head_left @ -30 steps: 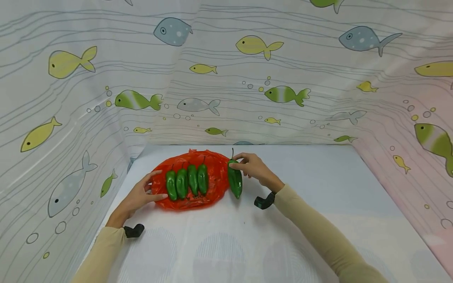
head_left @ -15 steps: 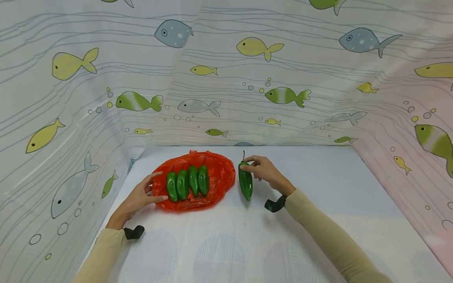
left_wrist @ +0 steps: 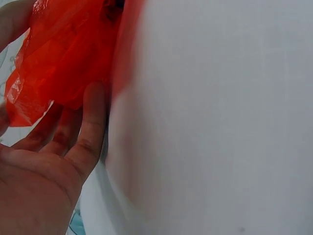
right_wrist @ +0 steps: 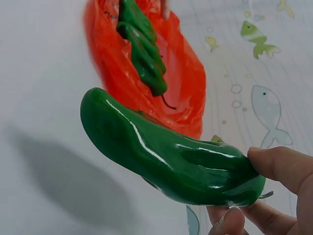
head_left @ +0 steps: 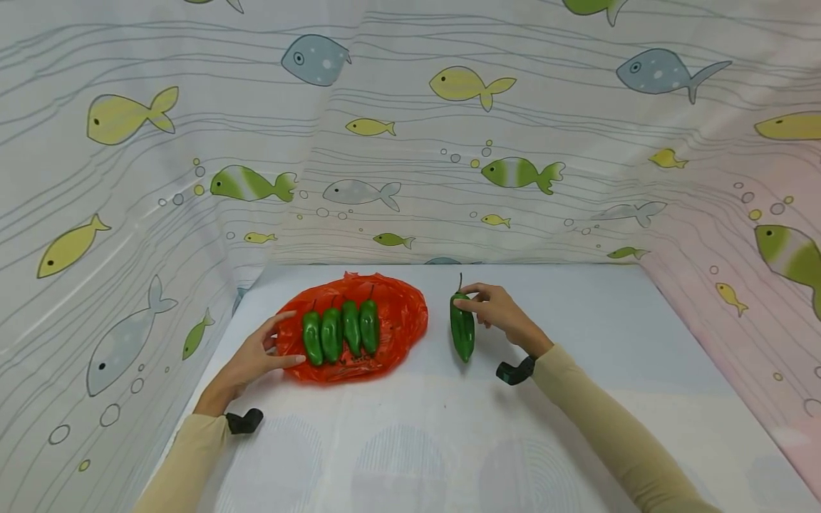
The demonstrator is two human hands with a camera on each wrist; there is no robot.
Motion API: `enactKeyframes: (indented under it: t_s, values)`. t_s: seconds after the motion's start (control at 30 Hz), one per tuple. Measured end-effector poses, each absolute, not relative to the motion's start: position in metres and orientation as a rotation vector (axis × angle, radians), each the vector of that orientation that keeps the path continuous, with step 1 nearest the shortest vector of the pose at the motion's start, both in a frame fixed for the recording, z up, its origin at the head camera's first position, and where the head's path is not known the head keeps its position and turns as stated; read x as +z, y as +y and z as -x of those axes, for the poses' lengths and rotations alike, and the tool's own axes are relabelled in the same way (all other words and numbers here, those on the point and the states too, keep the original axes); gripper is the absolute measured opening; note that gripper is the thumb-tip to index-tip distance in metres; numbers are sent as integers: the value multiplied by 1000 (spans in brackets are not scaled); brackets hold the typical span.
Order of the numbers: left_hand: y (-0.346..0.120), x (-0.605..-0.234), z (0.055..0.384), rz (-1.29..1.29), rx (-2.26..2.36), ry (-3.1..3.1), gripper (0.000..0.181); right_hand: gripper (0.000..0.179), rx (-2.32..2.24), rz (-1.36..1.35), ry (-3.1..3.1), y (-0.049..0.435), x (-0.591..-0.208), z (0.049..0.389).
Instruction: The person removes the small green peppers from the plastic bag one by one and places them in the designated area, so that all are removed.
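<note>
A glossy green chili pepper (head_left: 462, 329) hangs from my right hand (head_left: 497, 310), which pinches it near the stem. In the right wrist view the pepper (right_wrist: 171, 152) is off the table, its shadow falling beside it. Several green peppers (head_left: 351, 326) lie side by side on a crumpled red plastic bag (head_left: 404, 313). My left hand (head_left: 253, 356) rests at the bag's left edge, thumb and fingers spread apart. In the left wrist view its straight fingers (left_wrist: 92, 117) touch the red plastic (left_wrist: 68, 54); the peppers are out of sight there.
A white patterned cloth (head_left: 398, 456) covers the table. Fish-printed curtains (head_left: 410, 164) stand behind and on both sides. Black camera mounts sit on the left wrist (head_left: 244, 420) and right wrist (head_left: 515, 370).
My right hand has carried the pinched pepper rightward, away from the bag's right edge. The left hand and the peppers on the bag have stayed where they were.
</note>
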State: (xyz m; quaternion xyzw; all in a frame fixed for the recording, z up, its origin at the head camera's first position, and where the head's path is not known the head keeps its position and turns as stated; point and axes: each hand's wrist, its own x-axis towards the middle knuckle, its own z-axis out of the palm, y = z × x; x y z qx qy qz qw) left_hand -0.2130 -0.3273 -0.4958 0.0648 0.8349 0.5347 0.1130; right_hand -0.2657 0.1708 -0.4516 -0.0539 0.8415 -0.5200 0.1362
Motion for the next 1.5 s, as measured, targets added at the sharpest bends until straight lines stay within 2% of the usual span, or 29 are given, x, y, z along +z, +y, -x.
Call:
enactKeyframes:
  t_s: [0.93,1.5]
  values:
    - [-328,-496,212,-186,1596,2433,94,56,-1559,72,2465,209,-468,275]
    - [-328,-497,209,-206,1614,2414,94,50,-1614,15,2448,216,-483,286]
